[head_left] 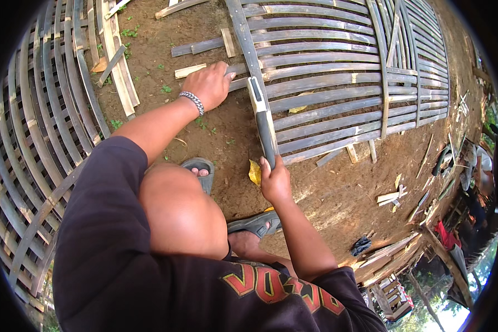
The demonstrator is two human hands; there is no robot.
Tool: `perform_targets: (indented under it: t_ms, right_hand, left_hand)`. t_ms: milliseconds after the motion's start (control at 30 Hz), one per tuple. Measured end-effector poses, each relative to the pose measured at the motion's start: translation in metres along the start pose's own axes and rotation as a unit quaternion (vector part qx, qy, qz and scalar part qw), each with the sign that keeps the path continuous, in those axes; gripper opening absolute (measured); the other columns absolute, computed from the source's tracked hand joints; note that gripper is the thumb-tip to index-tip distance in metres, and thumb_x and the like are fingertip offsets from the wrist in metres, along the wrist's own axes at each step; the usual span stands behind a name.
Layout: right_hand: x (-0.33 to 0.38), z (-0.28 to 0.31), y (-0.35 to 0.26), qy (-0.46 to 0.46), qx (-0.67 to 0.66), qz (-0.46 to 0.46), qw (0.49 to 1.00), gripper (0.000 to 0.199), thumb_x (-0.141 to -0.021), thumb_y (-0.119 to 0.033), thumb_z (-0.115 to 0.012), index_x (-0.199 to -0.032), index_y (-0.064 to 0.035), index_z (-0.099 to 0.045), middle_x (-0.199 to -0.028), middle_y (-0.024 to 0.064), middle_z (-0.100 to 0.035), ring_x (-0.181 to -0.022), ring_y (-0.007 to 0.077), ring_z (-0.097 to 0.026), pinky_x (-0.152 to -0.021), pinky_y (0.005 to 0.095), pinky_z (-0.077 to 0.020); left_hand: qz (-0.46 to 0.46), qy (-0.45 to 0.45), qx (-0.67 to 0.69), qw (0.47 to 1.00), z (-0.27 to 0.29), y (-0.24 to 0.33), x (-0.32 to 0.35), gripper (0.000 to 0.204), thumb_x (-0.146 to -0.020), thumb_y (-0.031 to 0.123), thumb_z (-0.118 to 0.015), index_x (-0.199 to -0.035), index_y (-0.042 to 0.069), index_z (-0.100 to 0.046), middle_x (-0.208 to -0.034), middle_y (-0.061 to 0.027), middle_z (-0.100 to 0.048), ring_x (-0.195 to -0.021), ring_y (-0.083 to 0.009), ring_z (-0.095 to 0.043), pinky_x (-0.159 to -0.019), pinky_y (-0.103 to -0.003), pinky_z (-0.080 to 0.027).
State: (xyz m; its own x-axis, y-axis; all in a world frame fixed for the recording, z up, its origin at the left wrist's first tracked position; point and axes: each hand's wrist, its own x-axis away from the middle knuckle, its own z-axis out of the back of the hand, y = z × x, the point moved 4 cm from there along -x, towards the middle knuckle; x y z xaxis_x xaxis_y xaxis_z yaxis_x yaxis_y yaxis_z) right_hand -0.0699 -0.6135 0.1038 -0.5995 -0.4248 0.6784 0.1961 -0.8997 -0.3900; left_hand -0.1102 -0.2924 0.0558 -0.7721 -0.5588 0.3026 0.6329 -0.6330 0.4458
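A panel of grey-brown bamboo slats (326, 63) lies on the ground in front of me, its slats crossed by several strips. Along its near left side runs an edge strip (242, 34). My left hand (209, 87), a chain bracelet at its wrist, is closed on the end of a slat (238, 69) that sticks out past this strip. My right hand (275, 180) grips the lower end of a long dark piece (266, 133) with a pale, slotted upper end. That piece lies along the edge strip; its exact kind is unclear.
Another bamboo lattice (44, 99) stands at the left, with pale strips (119, 61) beside it. Loose offcuts (392, 196) and a dark cloth (361, 245) lie on the bare soil at right. My sandalled feet (254, 224) are close to the panel. A person (483, 171) is at far right.
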Motion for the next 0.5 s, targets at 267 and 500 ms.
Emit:
perform_targets:
  t_ms: [267, 500]
  right_hand:
    - [0.037, -0.004, 0.038, -0.027, 0.003, -0.035, 0.999, 0.038, -0.098, -0.033, -0.062, -0.112, 0.0016, -0.057, -0.085, 0.0349, -0.066, -0.084, 0.0545, -0.065, -0.071, 0.0586, -0.0517]
    - [0.086, -0.006, 0.098, -0.025, -0.012, -0.044, 0.999, 0.036, -0.098, -0.029, -0.063, -0.114, 0.0014, -0.057, -0.086, 0.0337, -0.067, -0.086, 0.0531, -0.066, -0.073, 0.0572, -0.0530]
  left_hand:
    - [0.003, 0.010, -0.005, 1.000, -0.001, -0.005, 0.000, 0.031, -0.102, 0.033, -0.050, -0.106, 0.003, -0.055, -0.101, -0.0222, -0.069, -0.093, -0.0409, -0.068, -0.081, -0.052, -0.055]
    - [-0.004, 0.028, -0.005, 1.000, -0.004, -0.010, 0.002, 0.030, -0.103, 0.034, -0.049, -0.107, 0.005, -0.053, -0.099, -0.0210, -0.069, -0.088, -0.0434, -0.067, -0.077, -0.055, -0.053]
